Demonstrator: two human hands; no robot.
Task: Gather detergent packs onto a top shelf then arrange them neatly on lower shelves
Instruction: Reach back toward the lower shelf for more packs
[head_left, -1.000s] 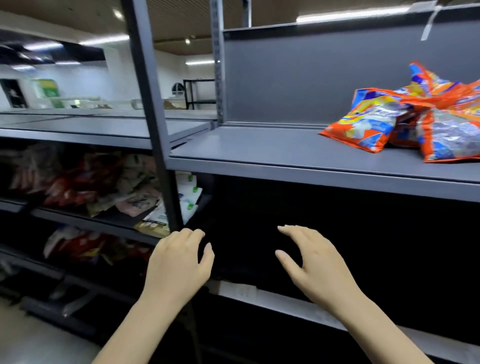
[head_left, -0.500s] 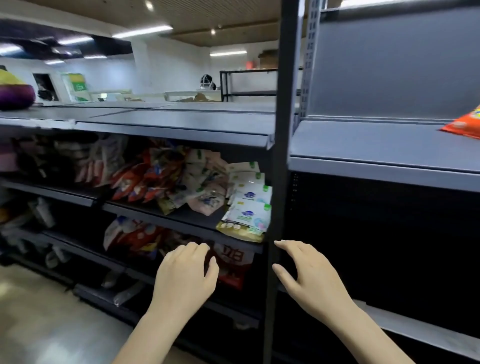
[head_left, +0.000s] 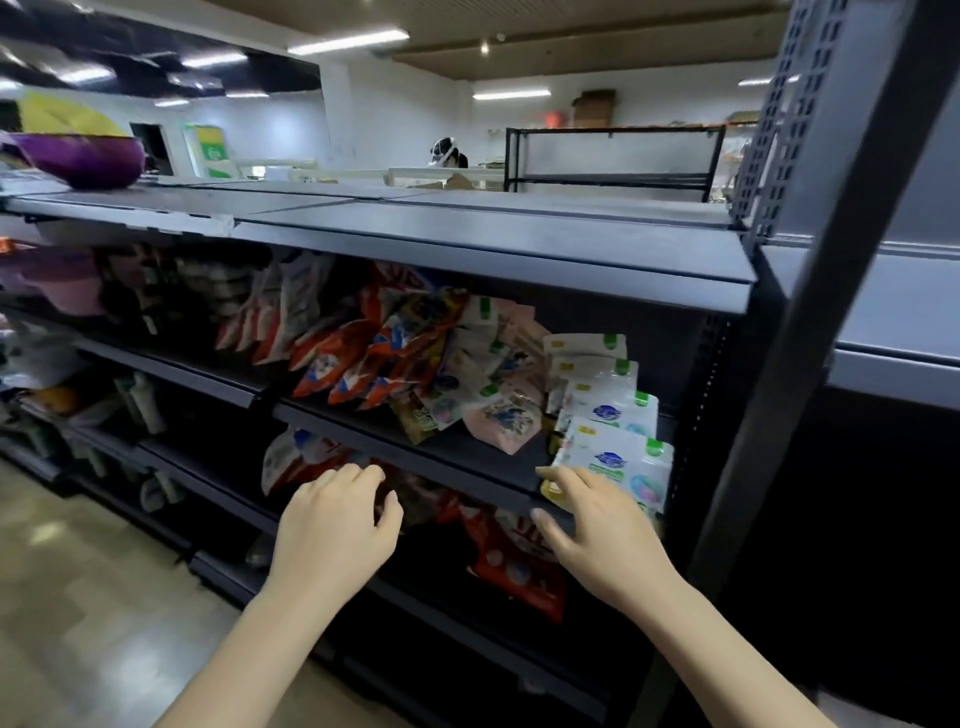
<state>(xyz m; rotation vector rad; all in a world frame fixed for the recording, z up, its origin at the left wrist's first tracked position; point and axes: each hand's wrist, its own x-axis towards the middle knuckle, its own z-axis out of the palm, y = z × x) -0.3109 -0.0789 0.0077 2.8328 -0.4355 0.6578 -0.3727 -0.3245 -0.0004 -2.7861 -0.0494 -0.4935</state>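
Item: 2 hands, left hand (head_left: 337, 525) and right hand (head_left: 605, 540), fingers loose, holding nothing, poised before white detergent packs (head_left: 615, 457) at 3 o'clock, likely for gathering.

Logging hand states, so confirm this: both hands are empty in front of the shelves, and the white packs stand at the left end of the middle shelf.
One thing is wrong. The head view shows the white packs at the right end of the middle shelf, beside the upright. Left hand and right hand are indeed empty.
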